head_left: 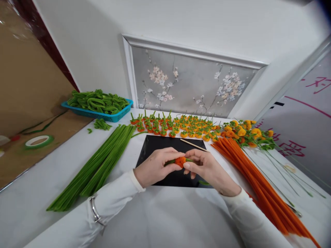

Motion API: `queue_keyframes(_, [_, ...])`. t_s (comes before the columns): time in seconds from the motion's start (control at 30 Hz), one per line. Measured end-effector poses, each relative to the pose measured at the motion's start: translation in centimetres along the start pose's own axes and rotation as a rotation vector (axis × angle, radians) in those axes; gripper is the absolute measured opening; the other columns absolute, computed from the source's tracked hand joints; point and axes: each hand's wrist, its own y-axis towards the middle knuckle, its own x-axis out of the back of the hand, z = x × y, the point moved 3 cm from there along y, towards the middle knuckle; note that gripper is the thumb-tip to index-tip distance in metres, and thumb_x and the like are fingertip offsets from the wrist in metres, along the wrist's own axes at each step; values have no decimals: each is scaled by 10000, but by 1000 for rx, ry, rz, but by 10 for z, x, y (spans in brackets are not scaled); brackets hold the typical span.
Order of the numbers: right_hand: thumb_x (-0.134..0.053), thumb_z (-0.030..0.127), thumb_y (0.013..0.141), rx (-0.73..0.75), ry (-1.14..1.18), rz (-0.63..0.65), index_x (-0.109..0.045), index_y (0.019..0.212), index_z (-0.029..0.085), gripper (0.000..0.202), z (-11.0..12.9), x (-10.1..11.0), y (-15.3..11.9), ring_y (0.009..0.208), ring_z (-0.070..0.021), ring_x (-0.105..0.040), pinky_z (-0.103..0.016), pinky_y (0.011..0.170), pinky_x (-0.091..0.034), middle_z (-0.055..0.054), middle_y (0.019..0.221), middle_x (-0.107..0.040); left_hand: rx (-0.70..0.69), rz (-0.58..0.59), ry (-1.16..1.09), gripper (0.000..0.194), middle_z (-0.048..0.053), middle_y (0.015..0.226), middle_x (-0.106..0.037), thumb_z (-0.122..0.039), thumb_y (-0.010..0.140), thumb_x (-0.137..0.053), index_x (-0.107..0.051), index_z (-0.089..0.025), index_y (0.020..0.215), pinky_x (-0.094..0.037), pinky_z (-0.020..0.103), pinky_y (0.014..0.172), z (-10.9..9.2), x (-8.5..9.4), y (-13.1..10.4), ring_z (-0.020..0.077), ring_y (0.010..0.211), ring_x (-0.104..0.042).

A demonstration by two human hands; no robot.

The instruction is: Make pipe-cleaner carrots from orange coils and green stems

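Orange chenille flower point(180, 161) is being held over the black mat point(160, 142), between both hands. Left hand point(157, 164) is being angled inward, thumb and fingers being closed on the flower; right hand point(207, 168) is being curled opposite, fingers being pinched at its right side. White desk point(165, 213) is being lined with green stems point(103, 162) and orange stems point(258, 182); behind, a blossom panel point(191, 75) is being framed by white moulding point(196, 51).

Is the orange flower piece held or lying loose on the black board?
Held: the orange flower piece is pinched between the left hand and right hand, over the black board.
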Motion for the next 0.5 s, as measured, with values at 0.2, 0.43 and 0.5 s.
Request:
queue_keyframes(0.2, [-596,388,827,40,0,101,-599,752,136,263,-5,-5,0,535,-76,-527,-210,521,-452,7,634,-580,-3,-5,39,264,51,972,-579,-179,849,-564,-658,-196,1095,-447,249,779,0,0,-1,142,853,-575])
queue_keyframes(0.43, [-587,390,833,17,32,148,-597,804,133,259,-3,-5,-2,605,-91,-569,-226,578,-490,-16,722,-601,-28,14,67,306,57,983,-575,-144,861,-530,-623,-191,1148,-452,260,788,0,0,-2,142,858,-570])
queue_keyframes(0.5, [-577,383,836,14,22,140,-589,809,136,248,-3,-7,-2,613,-94,-577,-231,588,-502,-15,726,-601,-35,13,88,302,54,975,-575,-125,858,-523,-627,-192,1134,-456,252,776,-1,0,-2,138,846,-568])
